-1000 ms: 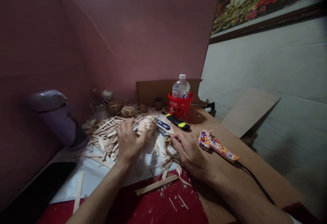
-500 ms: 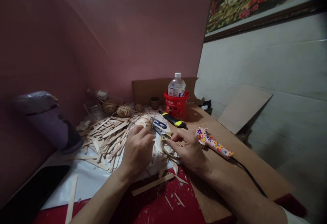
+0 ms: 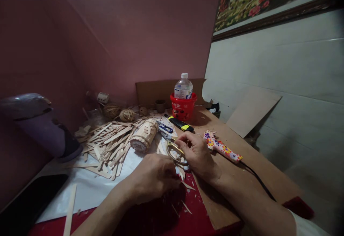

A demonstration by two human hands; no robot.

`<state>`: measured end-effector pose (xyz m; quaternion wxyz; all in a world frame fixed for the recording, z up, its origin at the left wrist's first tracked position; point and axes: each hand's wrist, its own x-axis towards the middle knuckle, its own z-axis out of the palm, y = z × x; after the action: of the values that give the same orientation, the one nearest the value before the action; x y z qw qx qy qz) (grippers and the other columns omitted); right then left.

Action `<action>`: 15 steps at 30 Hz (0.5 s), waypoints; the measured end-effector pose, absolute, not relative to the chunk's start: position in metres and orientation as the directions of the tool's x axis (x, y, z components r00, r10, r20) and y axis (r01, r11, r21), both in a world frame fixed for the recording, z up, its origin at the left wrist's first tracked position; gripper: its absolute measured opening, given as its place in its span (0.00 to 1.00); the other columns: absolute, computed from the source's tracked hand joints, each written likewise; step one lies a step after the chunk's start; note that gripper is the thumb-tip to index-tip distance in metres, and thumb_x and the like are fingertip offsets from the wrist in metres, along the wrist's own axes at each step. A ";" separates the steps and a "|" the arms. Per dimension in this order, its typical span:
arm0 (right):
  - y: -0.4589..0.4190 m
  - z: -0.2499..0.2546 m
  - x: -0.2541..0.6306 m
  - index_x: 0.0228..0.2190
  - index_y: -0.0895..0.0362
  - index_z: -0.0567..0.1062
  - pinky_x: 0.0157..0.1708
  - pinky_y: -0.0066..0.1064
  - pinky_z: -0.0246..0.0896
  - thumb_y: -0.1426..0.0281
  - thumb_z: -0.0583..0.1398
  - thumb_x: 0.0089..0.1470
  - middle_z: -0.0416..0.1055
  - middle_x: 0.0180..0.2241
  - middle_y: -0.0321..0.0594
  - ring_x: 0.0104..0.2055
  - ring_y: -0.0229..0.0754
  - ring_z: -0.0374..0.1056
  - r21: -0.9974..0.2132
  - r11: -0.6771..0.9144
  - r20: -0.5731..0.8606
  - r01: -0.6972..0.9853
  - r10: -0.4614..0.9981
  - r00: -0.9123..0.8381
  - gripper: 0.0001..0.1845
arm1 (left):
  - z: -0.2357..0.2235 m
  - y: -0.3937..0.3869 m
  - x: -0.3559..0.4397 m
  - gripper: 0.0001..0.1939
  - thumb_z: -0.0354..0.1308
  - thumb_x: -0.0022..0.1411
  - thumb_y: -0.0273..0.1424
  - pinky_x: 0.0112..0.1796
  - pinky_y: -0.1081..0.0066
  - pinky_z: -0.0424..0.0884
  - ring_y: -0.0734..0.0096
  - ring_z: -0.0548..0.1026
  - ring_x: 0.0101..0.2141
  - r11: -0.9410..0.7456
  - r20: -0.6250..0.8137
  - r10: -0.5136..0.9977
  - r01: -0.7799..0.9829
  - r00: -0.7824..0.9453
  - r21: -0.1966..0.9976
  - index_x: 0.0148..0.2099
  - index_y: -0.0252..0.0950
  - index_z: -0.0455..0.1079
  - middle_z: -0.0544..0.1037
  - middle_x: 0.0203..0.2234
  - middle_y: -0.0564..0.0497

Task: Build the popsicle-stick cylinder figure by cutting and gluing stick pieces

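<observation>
My right hand (image 3: 197, 153) is closed on the gold handles of a pair of scissors (image 3: 174, 150) lying on the white sheet. My left hand (image 3: 154, 177) is curled low over wood scraps near the sheet's front edge; what its fingers hold is hidden. A small barrel built of wooden sticks (image 3: 144, 135) lies on its side just beyond both hands, touched by neither. A heap of flat wooden sticks (image 3: 110, 141) spreads to its left.
A patterned glue gun (image 3: 220, 147) with a black cord lies right of my right hand. A red bucket (image 3: 182, 107) holding a water bottle, a yellow-black utility knife (image 3: 180, 123), twine balls (image 3: 126, 115), a purple appliance (image 3: 40, 124) and a dark phone (image 3: 29, 200) surround the sheet.
My left hand left the stick barrel and moved back toward me, down to the scraps. My right hand stayed at the scissors. The camera shifted slightly right.
</observation>
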<state>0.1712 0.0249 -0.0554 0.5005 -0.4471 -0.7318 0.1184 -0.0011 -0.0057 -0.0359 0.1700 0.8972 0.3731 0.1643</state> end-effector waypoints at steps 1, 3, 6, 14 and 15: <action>0.025 -0.055 0.171 0.24 0.56 0.69 0.29 0.30 0.54 0.72 0.58 0.55 0.69 0.24 0.35 0.27 0.39 0.64 -0.625 0.566 0.622 0.537 0.777 -0.094 0.08 | -0.035 -0.008 0.000 0.07 0.59 0.56 0.34 0.25 0.72 0.57 0.72 0.68 0.23 -0.648 0.114 0.727 0.623 0.677 0.438 0.27 0.38 0.71 0.75 0.22 0.54; 0.024 -0.055 0.171 0.24 0.56 0.69 0.29 0.30 0.54 0.72 0.59 0.54 0.69 0.24 0.35 0.27 0.39 0.64 -0.628 0.562 0.618 0.538 0.781 -0.093 0.07 | -0.034 -0.011 0.002 0.07 0.58 0.57 0.33 0.24 0.72 0.56 0.73 0.68 0.23 -0.643 0.064 0.723 0.635 0.688 0.428 0.27 0.38 0.71 0.75 0.23 0.54; 0.024 -0.055 0.170 0.24 0.56 0.70 0.30 0.30 0.55 0.73 0.59 0.54 0.69 0.23 0.35 0.27 0.39 0.64 -0.614 0.574 0.625 0.542 0.773 -0.110 0.07 | -0.034 -0.012 0.004 0.10 0.55 0.60 0.33 0.26 0.71 0.57 0.71 0.70 0.26 -0.651 0.070 0.722 0.641 0.688 0.406 0.27 0.38 0.71 0.76 0.26 0.51; 0.025 -0.057 0.170 0.23 0.55 0.71 0.29 0.31 0.55 0.71 0.57 0.56 0.69 0.22 0.35 0.27 0.39 0.64 -0.625 0.572 0.602 0.531 0.786 -0.138 0.09 | -0.037 -0.010 0.000 0.11 0.59 0.56 0.35 0.25 0.71 0.55 0.71 0.67 0.24 -0.570 0.022 0.761 0.653 0.648 0.498 0.24 0.37 0.66 0.73 0.23 0.52; 0.025 -0.057 0.170 0.23 0.55 0.70 0.29 0.30 0.55 0.70 0.56 0.57 0.69 0.21 0.35 0.27 0.39 0.64 -0.631 0.572 0.598 0.523 0.789 -0.141 0.11 | -0.036 -0.010 -0.001 0.11 0.59 0.57 0.35 0.25 0.71 0.55 0.72 0.65 0.24 -0.531 0.017 0.781 0.650 0.624 0.544 0.24 0.37 0.66 0.72 0.22 0.53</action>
<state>0.1704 0.0250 -0.0568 0.4843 -0.4416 -0.7427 0.1371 -0.0006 -0.0101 -0.0362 0.2519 0.8651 0.4138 0.1303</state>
